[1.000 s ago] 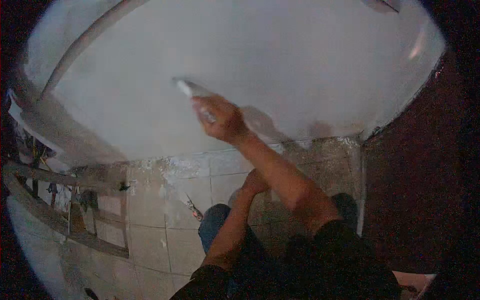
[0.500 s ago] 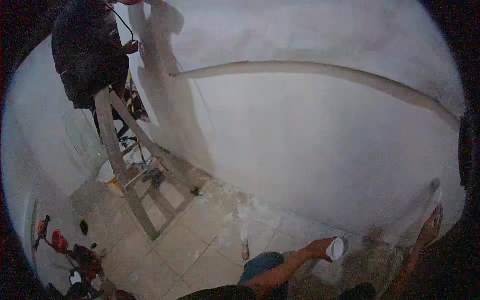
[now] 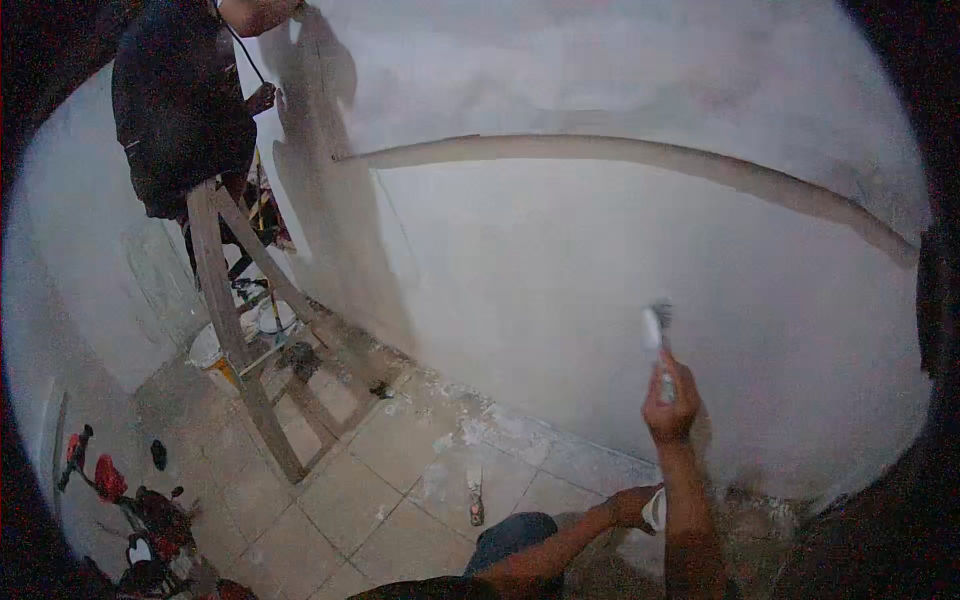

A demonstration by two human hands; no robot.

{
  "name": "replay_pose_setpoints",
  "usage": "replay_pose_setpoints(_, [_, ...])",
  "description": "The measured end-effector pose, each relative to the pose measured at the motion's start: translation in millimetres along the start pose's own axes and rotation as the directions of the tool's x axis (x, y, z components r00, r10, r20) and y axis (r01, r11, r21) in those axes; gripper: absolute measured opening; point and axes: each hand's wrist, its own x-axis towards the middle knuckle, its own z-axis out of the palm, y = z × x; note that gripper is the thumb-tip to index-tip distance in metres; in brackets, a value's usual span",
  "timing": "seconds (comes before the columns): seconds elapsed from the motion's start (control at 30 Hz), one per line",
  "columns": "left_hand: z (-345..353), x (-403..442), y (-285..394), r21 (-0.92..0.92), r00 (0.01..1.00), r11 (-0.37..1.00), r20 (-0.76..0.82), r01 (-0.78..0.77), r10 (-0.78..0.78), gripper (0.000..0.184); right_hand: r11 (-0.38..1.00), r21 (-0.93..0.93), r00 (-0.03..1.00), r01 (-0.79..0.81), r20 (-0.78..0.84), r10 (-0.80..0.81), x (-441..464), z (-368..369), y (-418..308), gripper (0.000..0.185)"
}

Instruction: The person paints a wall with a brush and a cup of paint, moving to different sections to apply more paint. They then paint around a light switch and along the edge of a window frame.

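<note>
Raised in front of the pale wall [image 3: 540, 260], my right hand [image 3: 670, 405] is closed round the handle of a paintbrush [image 3: 653, 330] with a white head. The brush head is at the wall, its small shadow right beside it; whether it touches is hard to tell. Lower down, my left hand [image 3: 628, 508] grips a white cup [image 3: 654, 510] near the foot of the wall. My right forearm covers part of the cup, so its contents are hidden.
A person in dark clothes [image 3: 180, 110] is up on a wooden stepladder [image 3: 215, 270]. White buckets [image 3: 207, 350] stand behind its legs. A brush-like tool [image 3: 476, 505] lies on the tiled floor [image 3: 385, 525]. A red and black motorbike or bicycle [image 3: 160, 520] is lower left. A ledge [image 3: 560, 148] crosses the wall.
My right hand has swung the paintbrush from the far right to the middle right of the wall, higher up. The cup now shows less, partly behind my right forearm.
</note>
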Motion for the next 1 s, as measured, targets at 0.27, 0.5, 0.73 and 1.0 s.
replay_pose_setpoints(0.27, [-9.3,-10.0,10.1,0.006,0.974,0.976,0.065,0.218,-0.218,0.106,0.988,0.045,0.984,0.146,0.093,-0.15,19.5,-40.4,2.9,0.027])
replay_pose_setpoints(0.5, [-22.4,-19.1,31.1,0.07,0.997,0.994,0.0,0.081,-0.081,0.121,0.863,-0.462,0.978,-0.203,-0.131,0.16,-5.6,-234.6,89.9,0.028])
replay_pose_setpoints(0.73, [-25.8,-19.6,25.1,0.024,0.997,0.998,-0.048,-0.056,0.057,0.115,0.696,-0.477,0.818,-0.537,-0.497,0.291,-43.4,-315.6,115.1,0.032])
replay_pose_setpoints(1.0, [-22.7,-17.7,28.2,0.033,0.998,0.999,0.057,0.024,-0.026,0.106,0.916,-0.264,0.952,-0.303,-0.04,0.304,-51.8,-64.3,16.7,0.029])
